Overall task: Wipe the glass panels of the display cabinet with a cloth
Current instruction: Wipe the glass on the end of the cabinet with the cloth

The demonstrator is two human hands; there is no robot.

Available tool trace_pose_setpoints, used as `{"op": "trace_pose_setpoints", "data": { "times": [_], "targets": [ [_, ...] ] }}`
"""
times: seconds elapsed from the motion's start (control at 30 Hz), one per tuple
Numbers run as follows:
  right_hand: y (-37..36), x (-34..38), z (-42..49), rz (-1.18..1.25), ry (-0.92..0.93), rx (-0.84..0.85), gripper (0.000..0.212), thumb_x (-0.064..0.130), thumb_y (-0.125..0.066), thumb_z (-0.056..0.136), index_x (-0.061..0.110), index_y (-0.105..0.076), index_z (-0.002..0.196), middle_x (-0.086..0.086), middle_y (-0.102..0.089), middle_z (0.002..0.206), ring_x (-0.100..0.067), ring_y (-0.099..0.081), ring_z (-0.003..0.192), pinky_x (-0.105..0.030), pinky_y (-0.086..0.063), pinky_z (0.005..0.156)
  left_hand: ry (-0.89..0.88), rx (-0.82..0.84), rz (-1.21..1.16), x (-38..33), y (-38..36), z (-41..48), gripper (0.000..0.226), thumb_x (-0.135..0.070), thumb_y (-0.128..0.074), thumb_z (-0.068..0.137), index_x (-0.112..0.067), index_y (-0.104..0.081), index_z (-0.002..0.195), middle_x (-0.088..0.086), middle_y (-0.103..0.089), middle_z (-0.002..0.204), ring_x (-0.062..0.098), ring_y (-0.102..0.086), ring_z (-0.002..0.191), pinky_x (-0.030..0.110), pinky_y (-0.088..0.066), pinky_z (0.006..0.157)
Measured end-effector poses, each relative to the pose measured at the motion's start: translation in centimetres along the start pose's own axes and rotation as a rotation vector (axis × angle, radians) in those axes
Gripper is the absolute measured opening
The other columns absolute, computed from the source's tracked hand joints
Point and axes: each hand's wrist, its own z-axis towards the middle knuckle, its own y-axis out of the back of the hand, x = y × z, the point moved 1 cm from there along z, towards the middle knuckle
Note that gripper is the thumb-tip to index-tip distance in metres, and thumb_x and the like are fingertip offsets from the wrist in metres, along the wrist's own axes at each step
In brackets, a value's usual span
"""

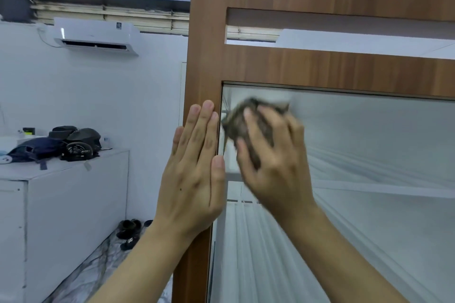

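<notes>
The display cabinet has a brown wooden frame [320, 64] around a large glass panel [369, 155] that reflects white curtains. My right hand [273, 155] grips a crumpled grey-brown cloth [248, 120] and presses it against the glass near the panel's top left corner; the cloth and fingers are motion-blurred. My left hand [194, 170] lies flat with straight fingers on the frame's left upright [204, 69], right beside the glass edge.
A white cabinet [73, 192] stands at the left with dark bags [56, 145] on top. An air conditioner [96, 34] hangs on the white wall. Shoes [129, 231] lie on the floor next to the white cabinet's corner.
</notes>
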Motion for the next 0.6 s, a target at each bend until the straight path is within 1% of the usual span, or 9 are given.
{"op": "trace_pose_setpoints", "data": {
  "times": [0.07,0.1,0.17,0.23,0.3,0.4,0.47,0.53,0.6],
  "targets": [
    [-0.5,0.1,2.3,-0.007,-0.099,-0.059,0.042,0.026,-0.054,0.101,0.002,-0.061,0.135,-0.023,-0.057,0.133,-0.035,-0.042,0.125,-0.043,-0.042,0.108,0.004,0.004,0.009,0.0,0.0,0.0,0.059,-0.019,-0.026,0.101,-0.001,-0.023,0.157,0.011,-0.016,0.168,0.022,-0.008,0.157,0.041,-0.009,0.128],
    [-0.6,0.6,1.9,0.011,-0.096,-0.058,0.041,0.025,-0.054,0.101,0.003,-0.06,0.136,-0.022,-0.057,0.134,-0.035,-0.042,0.126,-0.044,-0.041,0.109,0.005,0.006,0.012,0.1,0.0,0.0,0.06,-0.019,-0.026,0.1,0.0,-0.023,0.157,0.011,-0.016,0.168,0.022,-0.008,0.157,0.041,-0.009,0.128],
    [-0.5,1.4,-1.9,0.034,0.01,0.028,0.043,0.024,-0.056,0.101,0.002,-0.058,0.138,-0.021,-0.057,0.137,-0.037,-0.048,0.129,-0.043,-0.041,0.111,0.001,0.0,0.014,0.2,0.0,0.0,0.06,-0.019,-0.027,0.1,0.0,-0.024,0.157,0.011,-0.017,0.168,0.023,-0.009,0.157,0.042,-0.01,0.128],
    [0.9,1.9,-6.4,0.002,0.135,0.132,0.046,0.026,-0.057,0.1,0.004,-0.055,0.14,-0.018,-0.058,0.139,-0.037,-0.056,0.127,-0.044,-0.045,0.108,-0.004,0.001,0.007,0.2,0.0,-0.1,0.06,-0.018,-0.027,0.1,0.001,-0.023,0.157,0.012,-0.017,0.168,0.023,-0.009,0.157,0.041,-0.009,0.128],
    [1.5,1.1,-6.9,-0.018,0.178,0.142,0.045,0.029,-0.057,0.1,0.006,-0.057,0.139,-0.017,-0.061,0.135,-0.035,-0.058,0.122,-0.044,-0.047,0.103,-0.003,-0.007,0.002,0.0,-0.1,0.0,0.06,-0.018,-0.028,0.1,0.0,-0.023,0.157,0.011,-0.016,0.168,0.023,-0.008,0.157,0.04,-0.007,0.128],
    [0.4,0.0,-0.6,-0.032,0.012,0.025,0.043,0.029,-0.052,0.101,0.007,-0.059,0.138,-0.02,-0.058,0.134,-0.033,-0.043,0.125,-0.043,-0.043,0.107,0.002,-0.006,-0.003,0.0,-0.1,0.0,0.06,-0.018,-0.027,0.1,-0.001,-0.023,0.157,0.011,-0.016,0.168,0.023,-0.009,0.157,0.039,-0.007,0.128],
    [-0.3,-0.2,2.4,-0.038,-0.063,-0.016,0.044,0.028,-0.05,0.102,0.007,-0.057,0.139,-0.02,-0.056,0.136,-0.033,-0.039,0.128,-0.043,-0.039,0.111,0.007,-0.012,-0.019,0.0,0.0,-0.1,0.059,-0.018,-0.026,0.1,0.0,-0.024,0.156,0.011,-0.017,0.167,0.023,-0.009,0.157,0.038,-0.007,0.128],
    [-0.2,0.2,-0.1,-0.015,0.005,0.036,0.045,0.028,-0.05,0.103,0.006,-0.055,0.142,-0.021,-0.054,0.141,-0.034,-0.039,0.133,-0.043,-0.038,0.113,0.001,-0.018,-0.042,0.0,0.1,-0.1,0.059,-0.017,-0.026,0.1,0.001,-0.025,0.156,0.012,-0.019,0.167,0.023,-0.01,0.157,0.038,-0.008,0.128],
    [0.6,1.1,-6.8,-0.025,0.15,0.163,0.047,0.029,-0.052,0.102,0.007,-0.054,0.143,-0.018,-0.055,0.144,-0.035,-0.046,0.135,-0.045,-0.042,0.111,-0.006,-0.024,-0.067,0.1,0.1,0.0,0.059,-0.017,-0.026,0.1,0.002,-0.026,0.156,0.013,-0.02,0.167,0.023,-0.01,0.157,0.039,-0.009,0.128]
  ]
}}
